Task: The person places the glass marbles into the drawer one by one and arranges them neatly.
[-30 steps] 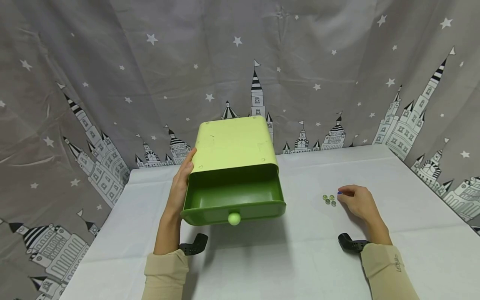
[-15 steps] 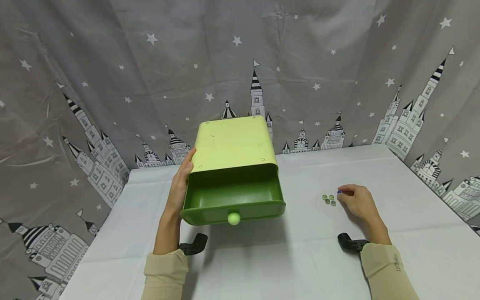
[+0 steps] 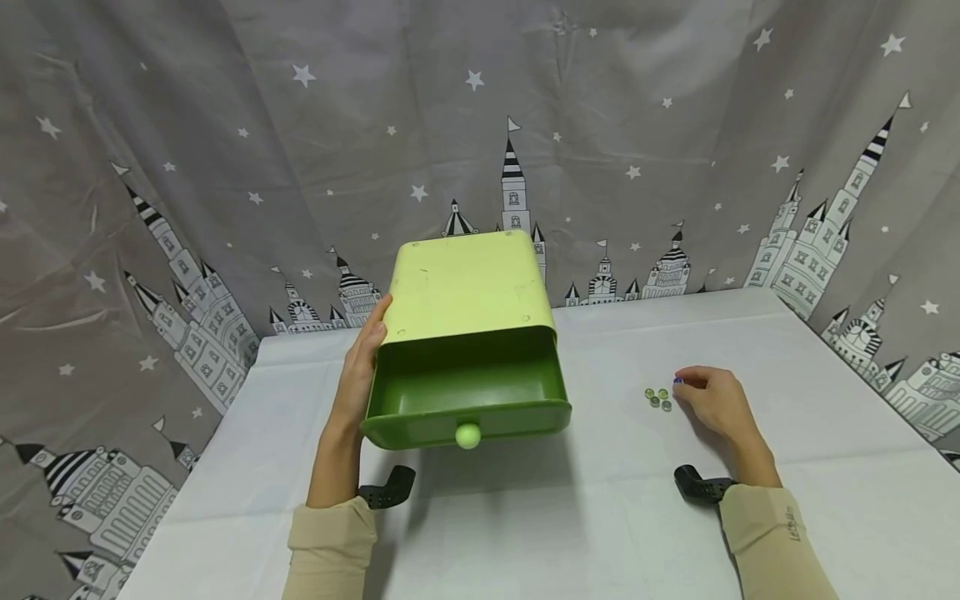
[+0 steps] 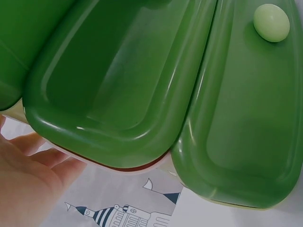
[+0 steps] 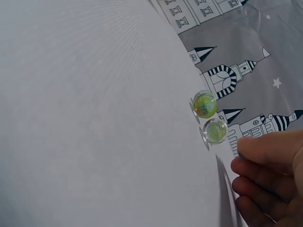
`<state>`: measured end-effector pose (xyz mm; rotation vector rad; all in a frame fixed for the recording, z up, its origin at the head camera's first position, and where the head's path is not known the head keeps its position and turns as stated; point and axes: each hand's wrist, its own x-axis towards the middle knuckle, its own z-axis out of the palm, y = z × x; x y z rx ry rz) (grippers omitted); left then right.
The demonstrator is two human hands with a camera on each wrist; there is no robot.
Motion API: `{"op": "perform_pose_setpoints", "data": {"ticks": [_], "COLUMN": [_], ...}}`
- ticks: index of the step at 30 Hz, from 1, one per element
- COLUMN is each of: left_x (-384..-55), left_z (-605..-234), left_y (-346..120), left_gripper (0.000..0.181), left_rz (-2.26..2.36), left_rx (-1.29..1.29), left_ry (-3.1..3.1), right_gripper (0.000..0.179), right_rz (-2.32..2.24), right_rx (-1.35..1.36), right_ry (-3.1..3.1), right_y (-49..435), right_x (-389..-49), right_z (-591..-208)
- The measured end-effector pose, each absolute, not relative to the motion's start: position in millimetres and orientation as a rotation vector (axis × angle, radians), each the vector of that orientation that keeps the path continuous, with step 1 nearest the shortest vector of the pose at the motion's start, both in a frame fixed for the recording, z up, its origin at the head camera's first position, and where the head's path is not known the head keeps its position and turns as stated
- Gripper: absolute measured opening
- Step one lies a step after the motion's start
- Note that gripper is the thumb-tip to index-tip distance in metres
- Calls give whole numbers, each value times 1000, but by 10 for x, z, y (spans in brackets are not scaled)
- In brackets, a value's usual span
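Observation:
A drawer cabinet with a pale yellow-green shell stands in the middle of the table in the head view. Its green top drawer is pulled out, with a round light-green knob. Along the cabinet's left side lies my left hand, its fingers extended against the shell; in the left wrist view those fingers touch the shell's side. Over on the right, my right hand pinches a small blue marble between thumb and fingertips. Just left of it sit several greenish glass marbles.
Lower drawer fronts show in the left wrist view, one with a knob. White cloth covers the table. Behind it hangs a grey curtain printed with castles and stars.
My right hand, holding the blue marble, has shifted very slightly away from me. The left hand, the cabinet and the green marbles look the same.

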<state>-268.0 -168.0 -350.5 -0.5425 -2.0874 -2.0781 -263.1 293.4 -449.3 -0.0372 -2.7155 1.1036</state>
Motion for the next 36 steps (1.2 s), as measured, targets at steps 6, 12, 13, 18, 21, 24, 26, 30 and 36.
{"op": "perform_pose_setpoints", "data": {"ticks": [6,12,13,18,21,24,26,30,36], "left_x": [-2680,-2677,-2677,-2674,-2671,-2671,-2670,-2669,-2666], "left_z": [-3500,-3492,-3491,-3493,-3494,-3497,-3498,-3498,-3502], "left_y": [-1678,-1672,-1671,-1672,-1672,-1671,-1670,-1667,-1666], "left_gripper": [53,53,53,53,53,53,53,53,53], "left_rz": [-2095,-2078,-2076,-2070,-2071,-2079,-2082,-2085,-2078], "left_rx": [-546,-544,-544,-543,-543,-546,-547,-547,-531], "left_ry": [-2079,-2084,-2085,-2088,-2086,-2080,-2079,-2077,-2083], "right_gripper": [28,28,28,29,28,28,28,27,27], "right_rz": [1125,1133,1135,1129,1126,1126,1117,1090,1068], "right_rx": [-15,-11,-7,14,21,28,38,73,114], "right_ry": [-2694,-2677,-2673,-2648,-2630,-2614,-2603,-2574,-2543], "right_y": [2902,2849,2838,2800,2781,2757,2742,2711,2666], "right_x": [-2643,-2648,-2647,-2647,-2650,-2644,-2636,-2615,-2577], "right_z": [-4441,-4365,-4349,-4293,-4267,-4227,-4192,-4112,-3986]}}
